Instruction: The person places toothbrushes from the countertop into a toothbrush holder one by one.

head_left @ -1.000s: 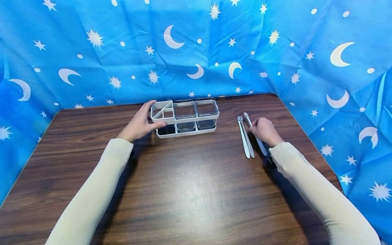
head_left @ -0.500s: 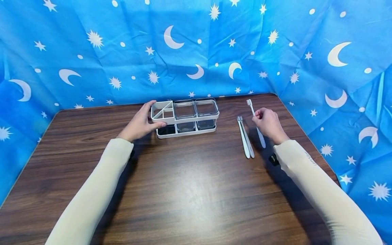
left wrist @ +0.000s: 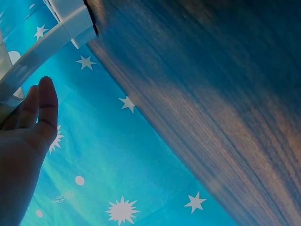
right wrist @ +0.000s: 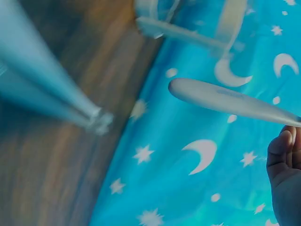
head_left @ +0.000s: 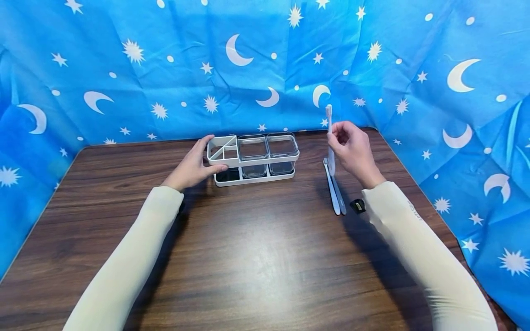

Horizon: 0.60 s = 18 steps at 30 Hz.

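At the back of the table stands a white two-tier toothbrush holder (head_left: 261, 161), with a divided section at its left end. My left hand (head_left: 188, 168) grips that end, thumb in front and fingers behind; the left wrist view shows only part of the holder's frame (left wrist: 77, 26). Right of the holder, my right hand (head_left: 354, 151) pinches a pale toothbrush (head_left: 330, 122) raised upright, bristles up. Its handle (right wrist: 225, 98) hangs free below the fingers. Under it, a white toothbrush (head_left: 332, 193) and a grey toothbrush (head_left: 340, 197) lie side by side on the table.
Two clear square cups, a left cup (head_left: 253, 149) and a right cup (head_left: 283, 147), sit in the holder. The brown wooden table (head_left: 248, 257) ends just behind it at a blue curtain (head_left: 165, 82) with moons and stars.
My right hand has lifted the third toothbrush off the table, stood it upright and moved it slightly left over the other two. The left hand keeps its grip on the holder.
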{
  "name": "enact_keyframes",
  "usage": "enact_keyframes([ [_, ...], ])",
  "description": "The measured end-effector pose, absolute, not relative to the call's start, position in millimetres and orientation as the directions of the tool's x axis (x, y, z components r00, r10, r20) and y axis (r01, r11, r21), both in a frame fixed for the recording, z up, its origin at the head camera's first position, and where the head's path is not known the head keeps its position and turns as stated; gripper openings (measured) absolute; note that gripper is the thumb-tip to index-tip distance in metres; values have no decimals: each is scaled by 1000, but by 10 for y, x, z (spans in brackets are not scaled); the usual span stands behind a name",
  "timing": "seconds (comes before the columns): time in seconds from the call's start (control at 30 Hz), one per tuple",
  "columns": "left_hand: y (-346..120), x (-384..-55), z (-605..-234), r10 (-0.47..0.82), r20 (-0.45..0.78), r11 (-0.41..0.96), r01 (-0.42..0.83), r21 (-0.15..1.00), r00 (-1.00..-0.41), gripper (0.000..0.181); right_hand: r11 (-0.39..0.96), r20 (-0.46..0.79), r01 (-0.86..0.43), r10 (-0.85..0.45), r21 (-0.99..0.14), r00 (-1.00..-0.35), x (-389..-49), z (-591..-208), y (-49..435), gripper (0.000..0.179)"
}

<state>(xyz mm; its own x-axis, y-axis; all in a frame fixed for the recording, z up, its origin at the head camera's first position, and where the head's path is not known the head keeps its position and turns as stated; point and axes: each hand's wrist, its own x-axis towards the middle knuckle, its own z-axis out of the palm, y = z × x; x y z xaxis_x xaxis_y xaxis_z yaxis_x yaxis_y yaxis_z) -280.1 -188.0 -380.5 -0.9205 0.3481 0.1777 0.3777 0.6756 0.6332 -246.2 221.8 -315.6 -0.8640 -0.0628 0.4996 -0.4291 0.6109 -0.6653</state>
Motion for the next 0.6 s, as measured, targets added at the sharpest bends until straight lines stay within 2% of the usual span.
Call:
enact_keyframes([
  [0.3, -1909, -2746, -3788, 342, 175, 676, 371, 636, -923, 102, 461, 558, -539, -109, -705, -823, -2380, -2851, 1727, 16],
  [0.6, -1865, -2730, -3744, 339, 146, 689, 351, 634, -929, 101, 331, 647, -660, -166, -675, -744, -2241, -2556, 1315, 12],
])
